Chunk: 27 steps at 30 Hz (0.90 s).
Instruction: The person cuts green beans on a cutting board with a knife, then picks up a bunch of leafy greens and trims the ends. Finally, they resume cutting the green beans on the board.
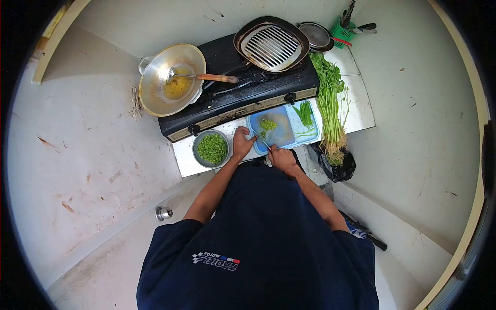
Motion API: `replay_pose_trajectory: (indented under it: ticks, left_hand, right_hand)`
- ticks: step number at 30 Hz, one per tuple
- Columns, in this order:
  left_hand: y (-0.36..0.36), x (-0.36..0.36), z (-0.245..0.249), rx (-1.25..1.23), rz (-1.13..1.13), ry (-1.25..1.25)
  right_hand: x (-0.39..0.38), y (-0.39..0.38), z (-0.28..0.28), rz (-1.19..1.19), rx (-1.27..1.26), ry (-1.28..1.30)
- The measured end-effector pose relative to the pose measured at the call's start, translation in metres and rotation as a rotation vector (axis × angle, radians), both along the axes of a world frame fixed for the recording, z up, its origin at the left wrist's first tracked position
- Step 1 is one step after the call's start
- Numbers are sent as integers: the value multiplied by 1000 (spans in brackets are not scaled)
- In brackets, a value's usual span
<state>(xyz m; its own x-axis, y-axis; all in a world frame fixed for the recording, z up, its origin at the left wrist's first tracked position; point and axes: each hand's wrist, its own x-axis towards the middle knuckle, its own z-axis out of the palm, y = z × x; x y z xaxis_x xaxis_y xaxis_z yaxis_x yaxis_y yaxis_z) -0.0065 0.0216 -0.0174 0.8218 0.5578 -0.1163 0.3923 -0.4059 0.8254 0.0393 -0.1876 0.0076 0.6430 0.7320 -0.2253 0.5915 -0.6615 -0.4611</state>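
My right hand (282, 158) is closed around the handle of a knife (263, 141), whose blade slants up and left over the near-left part of a blue cutting board (281, 135). Beside the board's left edge, close to the blade's tip, is my left hand (243, 142), its thumb and fingers apart. A small heap of chopped greens (268, 124) lies on the board. Cut green stalks (305, 113) rest on its right part. Left of my left hand stands a grey bowl (196, 155) filled with finely chopped greens (212, 148).
Behind the board is a black gas stove (237, 103) carrying a wok (150, 82) with a wooden-handled ladle (217, 78) and a grill pan (271, 46). At right, rooted leafy greens (330, 93) hang over a black plastic bag (342, 168). A green basket (343, 32) holds utensils at the back.
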Motion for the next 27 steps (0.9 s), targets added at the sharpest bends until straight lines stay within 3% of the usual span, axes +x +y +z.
replay_pose_trajectory:
  ticks: [24, 27]
  left_hand:
    - [-2, -11, -5, 14, -39, -93]
    - [-3, -11, -3, -154, 11, -44]
  right_hand:
    - [-2, 0, 2, -20, -74, 100]
    - [0, 0, 6, 0, -95, 71]
